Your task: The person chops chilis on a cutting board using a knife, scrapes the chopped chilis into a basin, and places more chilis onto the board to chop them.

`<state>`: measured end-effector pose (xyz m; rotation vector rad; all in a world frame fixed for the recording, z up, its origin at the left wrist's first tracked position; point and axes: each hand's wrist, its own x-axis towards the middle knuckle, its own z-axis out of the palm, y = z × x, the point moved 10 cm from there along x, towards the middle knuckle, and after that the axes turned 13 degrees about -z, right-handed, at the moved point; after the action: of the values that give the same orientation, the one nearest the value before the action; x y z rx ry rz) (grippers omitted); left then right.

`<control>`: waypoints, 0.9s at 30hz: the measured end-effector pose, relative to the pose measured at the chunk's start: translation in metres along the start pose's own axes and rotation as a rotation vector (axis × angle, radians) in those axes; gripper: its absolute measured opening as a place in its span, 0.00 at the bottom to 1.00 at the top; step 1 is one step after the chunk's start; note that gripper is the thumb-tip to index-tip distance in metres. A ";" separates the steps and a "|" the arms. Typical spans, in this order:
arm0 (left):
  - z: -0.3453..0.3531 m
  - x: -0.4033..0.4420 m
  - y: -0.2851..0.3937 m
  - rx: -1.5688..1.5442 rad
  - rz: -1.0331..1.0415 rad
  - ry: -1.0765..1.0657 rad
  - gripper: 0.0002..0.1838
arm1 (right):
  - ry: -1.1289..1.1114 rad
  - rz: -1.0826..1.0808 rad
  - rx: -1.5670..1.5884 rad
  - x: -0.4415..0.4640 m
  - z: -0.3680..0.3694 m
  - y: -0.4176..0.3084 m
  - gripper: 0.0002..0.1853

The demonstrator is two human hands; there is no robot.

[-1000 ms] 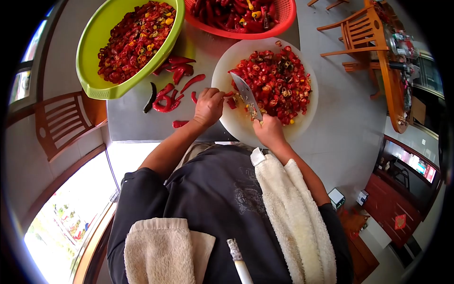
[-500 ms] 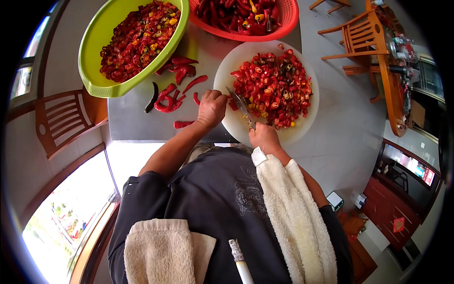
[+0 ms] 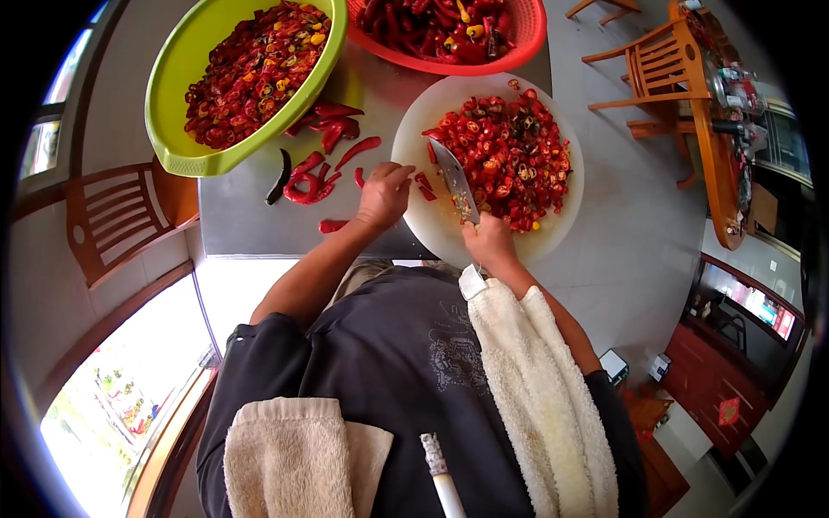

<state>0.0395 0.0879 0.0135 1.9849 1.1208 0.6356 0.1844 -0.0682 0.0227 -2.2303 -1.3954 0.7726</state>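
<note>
My right hand point(image 3: 490, 243) is closed around the handle of a kitchen knife point(image 3: 455, 177). Its broad blade, with bits of chilli stuck to it, lies against the left side of a heap of chopped red chillies point(image 3: 505, 160). The heap covers much of a round white cutting board point(image 3: 549, 228). At the board's left edge is my left hand point(image 3: 385, 193), fingers loosely bent and apart, with nothing seen in them. Just right of its fingertips lie cut chilli pieces point(image 3: 424, 187). Whole red chillies point(image 3: 306, 183) and a dark chilli point(image 3: 279, 178) lie further left on the metal table point(image 3: 250, 226).
A green basin point(image 3: 158, 112) of chopped chillies stands at the table's back left. Beside it is a red basket point(image 3: 528, 47) of whole chillies. A towel point(image 3: 544, 388) hangs over my right arm, and a lit cigarette point(image 3: 440, 479) juts in below. Wooden chairs point(image 3: 661, 65) stand at right.
The knife has moved right, away from my left hand, pushing against the heap. My left fingers have loosened, and cut chilli pieces now show between hand and blade.
</note>
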 end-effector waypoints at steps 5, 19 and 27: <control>-0.042 -0.011 -0.052 -0.271 -0.313 0.100 0.08 | -0.148 -0.045 0.029 -0.020 0.003 -0.009 0.13; -0.043 -0.005 -0.070 -0.238 -0.474 0.012 0.10 | -0.116 0.046 -0.040 0.018 -0.003 0.031 0.15; -0.056 0.057 0.037 -0.151 -0.111 0.061 0.08 | -0.054 0.109 0.017 0.018 -0.011 0.033 0.14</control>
<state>0.0459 0.1457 0.0795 1.7732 1.1752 0.7058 0.2205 -0.0667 0.0074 -2.3039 -1.2958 0.8839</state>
